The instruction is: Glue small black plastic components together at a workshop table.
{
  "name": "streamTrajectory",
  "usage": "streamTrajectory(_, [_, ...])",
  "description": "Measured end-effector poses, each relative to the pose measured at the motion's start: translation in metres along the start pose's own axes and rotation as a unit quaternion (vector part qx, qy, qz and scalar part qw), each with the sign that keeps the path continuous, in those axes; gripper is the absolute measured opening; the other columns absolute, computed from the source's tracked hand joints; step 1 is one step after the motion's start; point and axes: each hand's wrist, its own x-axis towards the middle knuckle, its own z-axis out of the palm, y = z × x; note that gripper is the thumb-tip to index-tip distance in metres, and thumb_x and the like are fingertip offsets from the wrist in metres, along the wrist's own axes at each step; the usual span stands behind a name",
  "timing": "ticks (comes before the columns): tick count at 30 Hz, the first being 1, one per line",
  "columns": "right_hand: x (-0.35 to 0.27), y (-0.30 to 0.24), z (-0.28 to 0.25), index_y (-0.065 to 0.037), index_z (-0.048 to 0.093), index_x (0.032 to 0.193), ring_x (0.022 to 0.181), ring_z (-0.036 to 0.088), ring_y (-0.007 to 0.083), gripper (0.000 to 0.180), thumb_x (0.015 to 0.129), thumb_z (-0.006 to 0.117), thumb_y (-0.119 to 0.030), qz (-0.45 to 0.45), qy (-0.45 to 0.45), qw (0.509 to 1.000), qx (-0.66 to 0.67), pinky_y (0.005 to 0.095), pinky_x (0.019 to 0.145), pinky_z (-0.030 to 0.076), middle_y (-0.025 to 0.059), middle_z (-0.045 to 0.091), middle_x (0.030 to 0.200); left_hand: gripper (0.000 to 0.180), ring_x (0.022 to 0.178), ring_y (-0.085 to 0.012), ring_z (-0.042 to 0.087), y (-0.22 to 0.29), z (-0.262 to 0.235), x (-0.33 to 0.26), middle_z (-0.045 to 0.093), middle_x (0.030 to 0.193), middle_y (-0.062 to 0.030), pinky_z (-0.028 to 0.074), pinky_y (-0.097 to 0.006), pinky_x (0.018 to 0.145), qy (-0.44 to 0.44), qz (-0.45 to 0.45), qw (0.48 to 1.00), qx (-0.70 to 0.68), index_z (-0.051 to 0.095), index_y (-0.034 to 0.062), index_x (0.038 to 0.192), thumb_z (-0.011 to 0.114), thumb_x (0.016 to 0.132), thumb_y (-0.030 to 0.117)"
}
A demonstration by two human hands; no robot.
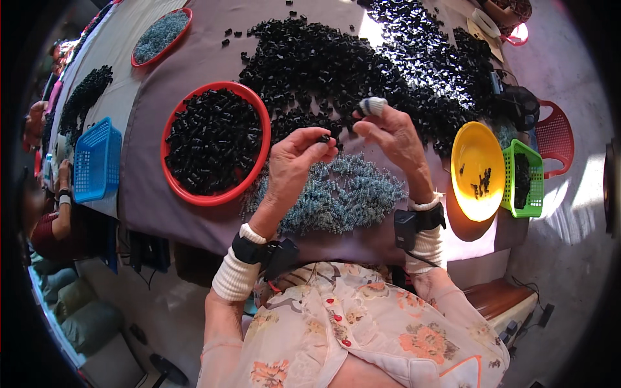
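Observation:
My left hand (299, 161) is closed in a pinch on a small black plastic piece (325, 138), held above the table. Facing it, my right hand (396, 139) has its fingers curled in, with a striped white cover (372, 106) on one finger. What its fingertips hold, if anything, blends into the dark pieces behind. Below both hands spreads a heap of small blue-grey pieces (343, 197) that look like springs. Beyond them lies a large pile of small black plastic pieces (310, 64). To the left stands a red round tray (266, 139) full of black pieces.
At right, a yellow plate (475, 145) holds a few black pieces, beside a green basket (535, 184) and a red basket (557, 132). A blue basket (97, 158) stands left, near another person's arm (63, 216). A red-rimmed tray (134, 59) of blue-grey pieces sits far left.

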Motion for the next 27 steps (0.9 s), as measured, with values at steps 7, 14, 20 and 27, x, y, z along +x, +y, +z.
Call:
streamTrajectory(7, [-0.020,0.051,0.004,-0.005,0.063,0.088,0.073,0.062,0.0251,0.012,0.076,0.062,-0.007,-0.142,-0.064,0.882,-0.445,0.0378,0.065,0.050,0.0101,0.063,0.079,0.021,0.081,-0.0150,0.064,0.005,-0.013,0.004,0.065,0.094,-0.0087,0.054,-0.028,0.073,0.048,-0.019,0.999,-0.013,0.060,-0.0001,0.108,0.057,0.088,0.007])
streamTrajectory(14, [-0.010,0.050,0.010,-0.005,0.061,0.085,0.073,0.059,0.0314,0.014,0.075,0.065,-0.014,-0.099,-0.070,0.931,-0.344,0.0417,0.065,0.048,0.0119,0.058,0.077,0.022,0.081,-0.0141,0.063,0.002,-0.013,0.006,0.065,0.094,-0.0079,0.054,-0.027,0.072,0.043,-0.034,0.998,-0.016,0.060,0.0002,0.109,0.059,0.088,0.008])
streamTrajectory(20, [0.001,0.056,0.036,-0.004,0.058,0.075,0.073,0.061,0.0294,0.016,0.075,0.064,-0.018,-0.111,-0.050,0.859,-0.498,0.0405,0.065,0.046,0.0119,0.062,0.074,0.023,0.080,-0.0138,0.064,-0.001,-0.005,0.006,0.065,0.094,-0.0085,0.054,-0.026,0.070,0.029,-0.040,0.999,-0.013,0.059,-0.0004,0.110,0.059,0.088,0.007])
streamTrajectory(27, [-0.004,0.065,0.030,-0.002,0.055,0.074,0.075,0.059,0.0299,0.008,0.072,0.060,-0.008,-0.190,-0.052,0.844,-0.498,0.0418,0.063,0.044,0.0139,0.060,0.076,0.021,0.079,-0.0122,0.064,0.000,-0.002,0.007,0.065,0.093,-0.0081,0.053,-0.025,0.070,0.039,-0.046,0.998,-0.037,0.060,-0.0002,0.107,0.060,0.087,0.007])
